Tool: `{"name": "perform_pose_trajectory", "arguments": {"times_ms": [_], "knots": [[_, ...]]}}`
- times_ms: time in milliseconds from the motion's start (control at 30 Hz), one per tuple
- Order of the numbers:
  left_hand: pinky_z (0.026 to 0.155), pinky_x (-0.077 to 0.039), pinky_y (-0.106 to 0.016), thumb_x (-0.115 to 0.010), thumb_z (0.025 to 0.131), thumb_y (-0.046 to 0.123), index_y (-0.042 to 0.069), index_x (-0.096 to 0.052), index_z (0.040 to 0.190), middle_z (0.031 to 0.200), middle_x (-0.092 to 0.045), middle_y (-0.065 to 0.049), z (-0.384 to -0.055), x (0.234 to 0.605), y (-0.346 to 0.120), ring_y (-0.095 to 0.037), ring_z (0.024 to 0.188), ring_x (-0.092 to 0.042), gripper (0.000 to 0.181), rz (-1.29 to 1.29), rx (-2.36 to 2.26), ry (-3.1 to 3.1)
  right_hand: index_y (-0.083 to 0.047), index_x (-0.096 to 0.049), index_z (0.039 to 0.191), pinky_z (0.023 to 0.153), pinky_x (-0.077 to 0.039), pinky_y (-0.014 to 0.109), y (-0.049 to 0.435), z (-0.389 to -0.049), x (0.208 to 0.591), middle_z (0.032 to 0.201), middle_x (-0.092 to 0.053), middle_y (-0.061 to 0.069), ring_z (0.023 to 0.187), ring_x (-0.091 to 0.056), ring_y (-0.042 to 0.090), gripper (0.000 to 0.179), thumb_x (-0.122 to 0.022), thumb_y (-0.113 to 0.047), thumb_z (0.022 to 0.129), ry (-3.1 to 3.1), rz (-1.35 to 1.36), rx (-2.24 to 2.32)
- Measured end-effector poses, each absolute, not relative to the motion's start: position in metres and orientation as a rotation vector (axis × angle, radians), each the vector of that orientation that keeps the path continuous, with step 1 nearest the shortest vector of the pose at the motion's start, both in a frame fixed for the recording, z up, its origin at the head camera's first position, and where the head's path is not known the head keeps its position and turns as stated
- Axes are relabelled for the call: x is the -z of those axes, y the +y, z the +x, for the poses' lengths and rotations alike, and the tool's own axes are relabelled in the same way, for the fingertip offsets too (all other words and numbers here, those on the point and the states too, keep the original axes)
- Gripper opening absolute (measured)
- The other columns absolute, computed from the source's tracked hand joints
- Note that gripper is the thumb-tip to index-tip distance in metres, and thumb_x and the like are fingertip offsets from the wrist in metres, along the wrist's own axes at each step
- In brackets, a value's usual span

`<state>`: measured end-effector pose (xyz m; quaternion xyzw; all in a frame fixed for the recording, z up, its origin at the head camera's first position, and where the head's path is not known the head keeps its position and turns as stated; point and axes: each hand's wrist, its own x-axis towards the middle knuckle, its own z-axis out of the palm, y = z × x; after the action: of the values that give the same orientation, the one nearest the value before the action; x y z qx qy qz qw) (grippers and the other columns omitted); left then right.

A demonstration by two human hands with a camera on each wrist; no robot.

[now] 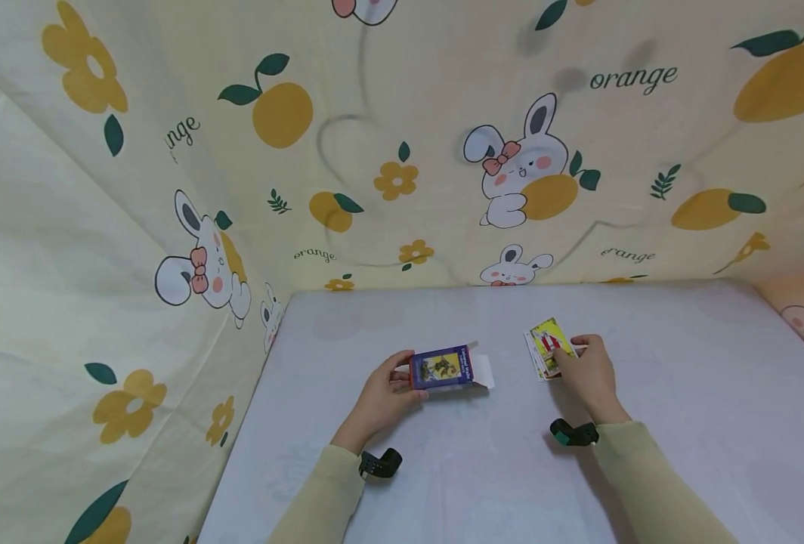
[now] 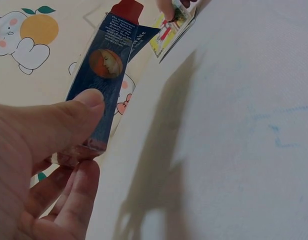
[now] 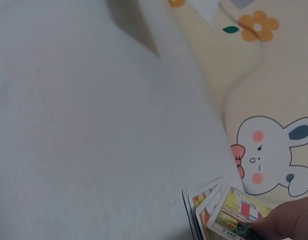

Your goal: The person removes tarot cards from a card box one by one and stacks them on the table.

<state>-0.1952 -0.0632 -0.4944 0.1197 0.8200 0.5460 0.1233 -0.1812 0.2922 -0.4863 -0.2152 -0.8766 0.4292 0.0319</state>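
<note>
My left hand (image 1: 384, 393) grips a small blue card box (image 1: 440, 368) by its left end, thumb along one narrow side and fingers on the other. The box's right end has its flaps (image 1: 482, 371) folded out. In the left wrist view, a red flap (image 2: 128, 10) and a round face picture show on the box's side. To the right, my right hand (image 1: 589, 374) pinches a small stack of picture cards (image 1: 546, 346), thumb on the top card. The cards are slightly fanned, as the right wrist view shows at its lower edge; the top card (image 3: 234, 215) is yellow with a red-and-white figure.
A white-covered table (image 1: 497, 468) lies beneath both hands. Behind it and at the left hangs a cream cloth (image 1: 402, 98) printed with rabbits, oranges and flowers. Dark bands with small devices (image 1: 381, 463) sit on both wrists.
</note>
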Motion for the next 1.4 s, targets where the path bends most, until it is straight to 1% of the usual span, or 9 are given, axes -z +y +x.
{"name": "perform_pose_trajectory", "arguments": {"times_ms": [167,533,767,900,1033,1167,1233,1300,1400], "knots": [[0.090,-0.050,-0.030,-0.082,0.079,0.020,0.022,-0.042,0.146,0.136,-0.049,-0.005,-0.195,0.495,-0.063,-0.019,0.108,-0.059,0.078,0.354,-1.594,2.397,0.009,-0.043,0.126,0.062,-0.043,0.035,0.295,-0.179,0.488,0.108,-0.051,0.025,0.088,-0.051,0.033,0.050,-0.059,-0.026,0.094,-2.758,-0.633,-1.216],[0.090,-0.050,-0.029,-0.082,0.079,0.020,0.024,-0.042,0.145,0.136,-0.049,-0.005,-0.196,0.496,-0.064,-0.018,0.108,-0.059,0.077,0.345,-1.589,2.392,0.011,-0.044,0.123,0.068,-0.045,0.040,0.296,-0.177,0.492,0.112,-0.053,0.030,0.089,-0.052,0.036,0.053,-0.063,-0.028,0.092,-2.840,-0.656,-1.133],[0.091,-0.050,-0.030,-0.082,0.079,0.020,0.019,-0.042,0.146,0.136,-0.049,-0.006,-0.196,0.496,-0.064,-0.019,0.108,-0.059,0.078,0.368,-1.595,2.393,0.012,-0.045,0.121,0.068,-0.042,0.040,0.295,-0.179,0.495,0.107,-0.053,0.029,0.088,-0.050,0.036,0.055,-0.066,-0.029,0.090,-2.839,-0.671,-1.079],[0.091,-0.050,-0.031,-0.082,0.079,0.019,0.017,-0.041,0.146,0.135,-0.049,-0.007,-0.196,0.496,-0.064,-0.020,0.108,-0.060,0.079,0.367,-1.592,2.397,0.013,-0.045,0.122,0.073,-0.043,0.044,0.294,-0.179,0.496,0.110,-0.052,0.030,0.092,-0.050,0.039,0.056,-0.065,-0.029,0.091,-2.822,-0.670,-1.078],[0.090,-0.050,-0.031,-0.083,0.078,0.018,0.017,-0.041,0.146,0.134,-0.050,-0.007,-0.195,0.496,-0.064,-0.020,0.108,-0.060,0.080,0.353,-1.598,2.391,0.012,-0.041,0.129,0.081,-0.040,0.050,0.287,-0.179,0.497,0.115,-0.047,0.031,0.103,-0.043,0.044,0.065,-0.066,-0.033,0.090,-2.809,-0.690,-1.080],[0.090,-0.050,-0.032,-0.083,0.078,0.019,0.018,-0.042,0.146,0.134,-0.050,-0.007,-0.195,0.497,-0.064,-0.020,0.108,-0.059,0.079,0.354,-1.602,2.388,0.011,-0.033,0.136,0.084,-0.034,0.056,0.276,-0.181,0.498,0.118,-0.040,0.033,0.110,-0.032,0.049,0.084,-0.071,-0.042,0.083,-2.848,-0.728,-1.016],[0.090,-0.050,-0.031,-0.083,0.078,0.020,0.019,-0.042,0.146,0.135,-0.050,-0.006,-0.195,0.498,-0.064,-0.020,0.108,-0.059,0.079,0.349,-1.598,2.387,0.010,-0.029,0.138,0.084,-0.032,0.058,0.272,-0.183,0.499,0.117,-0.038,0.034,0.110,-0.030,0.049,0.091,-0.074,-0.043,0.079,-2.864,-0.748,-0.981],[0.090,-0.050,-0.031,-0.083,0.078,0.020,0.019,-0.042,0.146,0.135,-0.049,-0.006,-0.195,0.499,-0.064,-0.019,0.108,-0.059,0.080,0.351,-1.599,2.383,0.010,-0.027,0.139,0.084,-0.032,0.060,0.270,-0.184,0.501,0.116,-0.036,0.033,0.110,-0.029,0.050,0.094,-0.075,-0.043,0.078,-2.874,-0.761,-0.951],[0.090,-0.050,-0.029,-0.083,0.078,0.021,0.019,-0.041,0.147,0.135,-0.049,-0.005,-0.196,0.500,-0.064,-0.018,0.108,-0.060,0.080,0.348,-1.595,2.383,0.010,-0.027,0.138,0.082,-0.032,0.059,0.269,-0.186,0.504,0.113,-0.037,0.032,0.107,-0.030,0.049,0.091,-0.075,-0.039,0.078,-2.873,-0.768,-0.937]]}}
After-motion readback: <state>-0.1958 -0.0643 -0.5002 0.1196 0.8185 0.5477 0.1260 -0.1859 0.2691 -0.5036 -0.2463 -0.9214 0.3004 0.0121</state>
